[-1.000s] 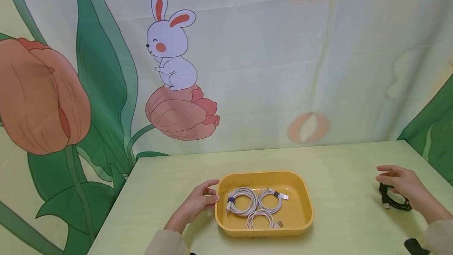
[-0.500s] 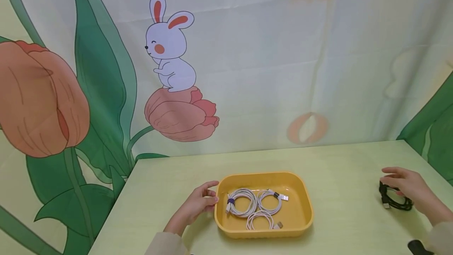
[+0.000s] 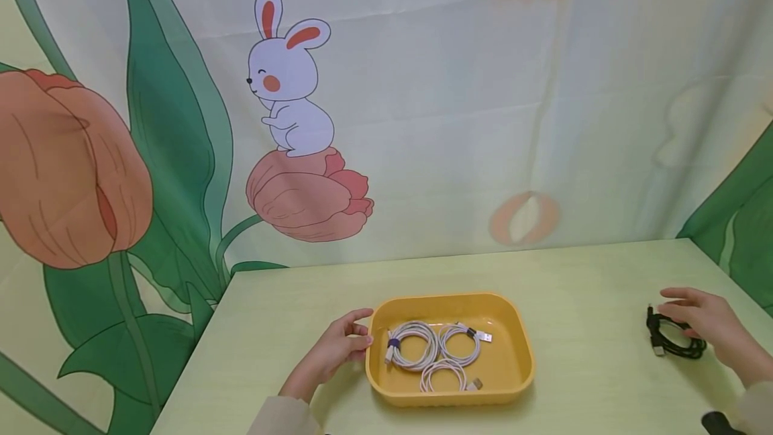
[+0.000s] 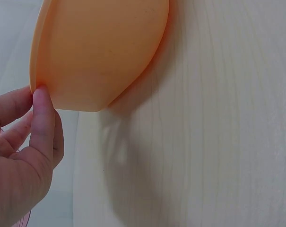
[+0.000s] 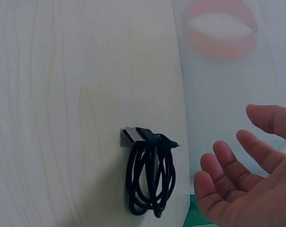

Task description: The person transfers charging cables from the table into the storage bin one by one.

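Observation:
A yellow tray [image 3: 518, 341] stands on the table with three coiled white cables in it. The largest coil [image 3: 436, 349] has a dark blue tie, a second coil [image 3: 443, 341] has a black tie, and a thinner coil [image 3: 425, 376] lies in front. My left hand [image 3: 335, 346] touches the tray's left side, thumb and fingertips right at the rim. To the right, a coiled black USB cable [image 3: 682, 352] lies on the table, bound by a black tie. Over it hovers my right hand [image 3: 708, 324], fingers loosely bent, thumb apart and nothing held.
Behind the light wood-grain table [image 3: 592, 301] hangs a cloth backdrop [image 3: 435, 119] printed with a rabbit and tulips. A dark object [image 3: 717, 423] shows by the right sleeve at the lower edge.
My right hand has shifted a little to the right over the black cable, uncovering more of its left side. My left hand and the tray have stayed in place.

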Demonstrator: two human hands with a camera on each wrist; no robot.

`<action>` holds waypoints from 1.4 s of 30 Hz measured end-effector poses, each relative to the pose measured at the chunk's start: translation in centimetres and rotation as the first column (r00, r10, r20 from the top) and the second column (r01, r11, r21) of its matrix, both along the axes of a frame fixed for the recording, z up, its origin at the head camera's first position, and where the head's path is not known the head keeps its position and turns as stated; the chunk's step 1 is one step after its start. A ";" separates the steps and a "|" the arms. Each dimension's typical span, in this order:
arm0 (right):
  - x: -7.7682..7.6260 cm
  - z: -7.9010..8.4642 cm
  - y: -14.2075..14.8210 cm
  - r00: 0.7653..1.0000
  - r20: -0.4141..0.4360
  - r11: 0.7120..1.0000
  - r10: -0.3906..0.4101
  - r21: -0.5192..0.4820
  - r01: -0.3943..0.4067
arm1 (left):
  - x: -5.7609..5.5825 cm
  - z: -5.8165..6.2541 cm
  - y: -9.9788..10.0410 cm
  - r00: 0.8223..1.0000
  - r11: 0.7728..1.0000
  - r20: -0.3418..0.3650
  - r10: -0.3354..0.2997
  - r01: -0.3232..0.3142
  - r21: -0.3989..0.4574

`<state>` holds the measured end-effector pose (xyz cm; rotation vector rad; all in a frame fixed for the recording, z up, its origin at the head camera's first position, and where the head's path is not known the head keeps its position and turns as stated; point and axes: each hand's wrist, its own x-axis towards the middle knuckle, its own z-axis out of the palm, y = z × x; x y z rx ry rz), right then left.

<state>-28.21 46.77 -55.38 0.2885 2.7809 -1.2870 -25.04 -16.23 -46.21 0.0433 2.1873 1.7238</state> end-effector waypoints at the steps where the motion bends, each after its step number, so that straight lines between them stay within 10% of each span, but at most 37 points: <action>1: 0.0 -0.1 0.1 1.000 -0.003 1.000 -0.004 0.003 0.004 | 0.0 0.0 0.0 1.000 1.000 0.000 -0.001 0.001 0.001; 42: 2.1 0.8 -0.3 0.982 -0.102 0.986 -0.161 0.029 0.165 | -0.1 0.0 -0.1 1.000 1.000 0.009 -0.002 0.002 -0.012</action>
